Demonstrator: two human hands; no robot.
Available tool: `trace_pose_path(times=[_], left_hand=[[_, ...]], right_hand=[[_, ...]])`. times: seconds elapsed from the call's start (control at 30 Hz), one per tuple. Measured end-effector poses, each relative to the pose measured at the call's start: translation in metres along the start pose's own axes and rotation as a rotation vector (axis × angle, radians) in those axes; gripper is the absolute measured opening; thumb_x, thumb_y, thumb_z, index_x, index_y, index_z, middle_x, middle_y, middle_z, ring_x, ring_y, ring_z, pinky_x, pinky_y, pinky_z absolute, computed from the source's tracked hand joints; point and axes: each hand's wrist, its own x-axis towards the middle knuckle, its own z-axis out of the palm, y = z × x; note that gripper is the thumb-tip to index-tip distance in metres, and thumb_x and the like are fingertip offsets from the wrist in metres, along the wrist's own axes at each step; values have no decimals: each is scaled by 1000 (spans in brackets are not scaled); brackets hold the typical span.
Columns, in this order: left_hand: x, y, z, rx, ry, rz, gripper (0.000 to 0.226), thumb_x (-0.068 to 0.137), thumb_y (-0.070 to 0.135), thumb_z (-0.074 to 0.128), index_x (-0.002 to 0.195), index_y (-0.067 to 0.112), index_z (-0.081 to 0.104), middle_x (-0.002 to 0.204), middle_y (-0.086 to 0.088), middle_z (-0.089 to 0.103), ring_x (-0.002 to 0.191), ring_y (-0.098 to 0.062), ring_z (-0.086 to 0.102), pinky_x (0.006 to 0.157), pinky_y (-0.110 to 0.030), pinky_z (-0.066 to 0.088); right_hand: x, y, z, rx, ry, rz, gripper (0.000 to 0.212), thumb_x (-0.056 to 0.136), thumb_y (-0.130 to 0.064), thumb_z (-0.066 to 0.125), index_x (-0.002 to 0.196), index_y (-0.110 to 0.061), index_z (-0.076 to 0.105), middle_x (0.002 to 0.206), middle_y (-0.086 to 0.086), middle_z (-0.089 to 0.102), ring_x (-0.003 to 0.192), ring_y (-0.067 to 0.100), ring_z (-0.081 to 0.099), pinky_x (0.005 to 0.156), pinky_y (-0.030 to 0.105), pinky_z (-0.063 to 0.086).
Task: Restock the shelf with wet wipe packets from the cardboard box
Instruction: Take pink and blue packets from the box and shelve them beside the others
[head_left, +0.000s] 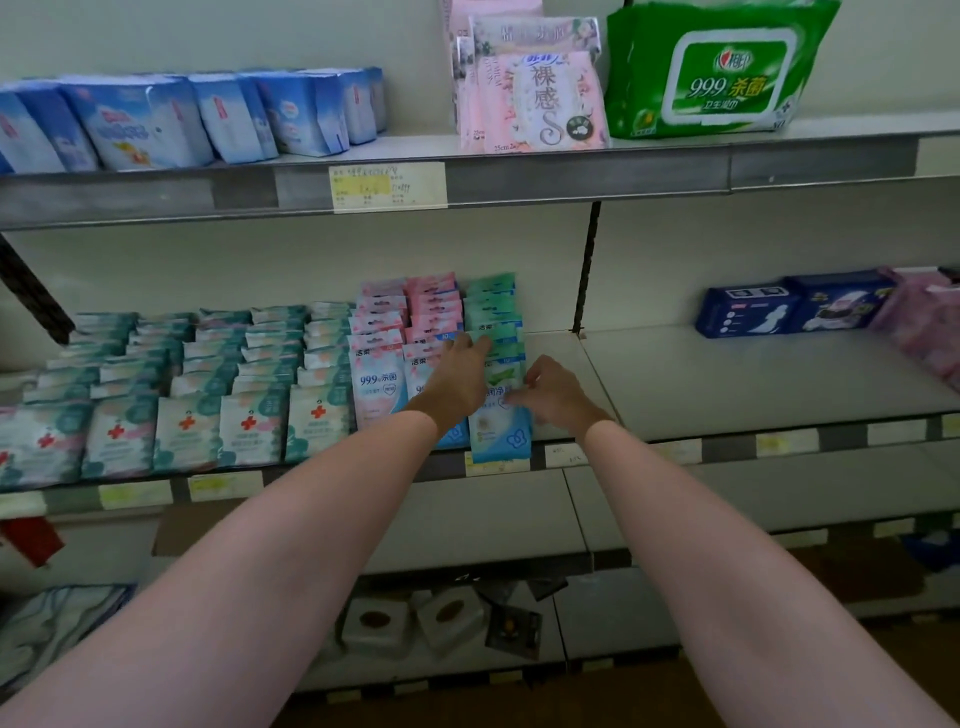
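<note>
Wet wipe packets stand in rows on the middle shelf (727, 374). At the right end is a green-and-blue row (491, 301), and its front packet (500, 439) stands at the shelf's front edge. My left hand (457, 379) reaches over that row with its fingers stretched out, touching the packets behind the front one. My right hand (550, 395) has curled fingers that pinch the front packet's right edge. Pink-and-blue packets (376, 376) fill the rows just left of my hands. I cannot make out the cardboard box for certain.
Red-cross packets (249, 426) fill the shelf's left part. Dark blue packs (753, 309) sit far right, with bare shelf between them and my hands. Above are blue packs (156, 119), pink packs (540, 98) and a big green wipes pack (727, 73). Small boxes (410, 618) lie on the bottom shelf.
</note>
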Motion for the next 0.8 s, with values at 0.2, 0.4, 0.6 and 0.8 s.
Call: trace_pose_path(times=[0.2,0.4,0.6,0.8], left_hand=[[-11,-2,1,91,25,87,72,81,0,68,144,11,35,136,-15,37,124,-33,37,93,-40,47],[-12,-12,-5,54,13,100,67,80,-1,66,139,12,39,132,-15,40,121,-33,38,88,-42,48],[-15,-14,-2,20,-78,120,80,75,21,81,141,14,38,135,-14,38,123,-34,38,97,-45,43],[-25,-14,14,33,-90,182,72,75,16,79,137,13,43,131,-12,43,124,-30,42,95,-46,48]], right_hand=[[-15,-2,12,-52,62,-42,29,86,-16,75,97,-12,49,95,-1,58,78,9,56,50,16,36],[-19,-6,8,-108,66,-65,24,85,-12,72,95,-11,50,88,-3,56,72,4,51,51,18,36],[-14,-1,6,-166,74,-57,23,81,-5,72,91,-11,52,94,3,60,89,21,60,65,27,47],[-14,8,21,-275,66,-89,10,92,-8,64,97,-12,57,111,7,62,92,15,57,81,28,54]])
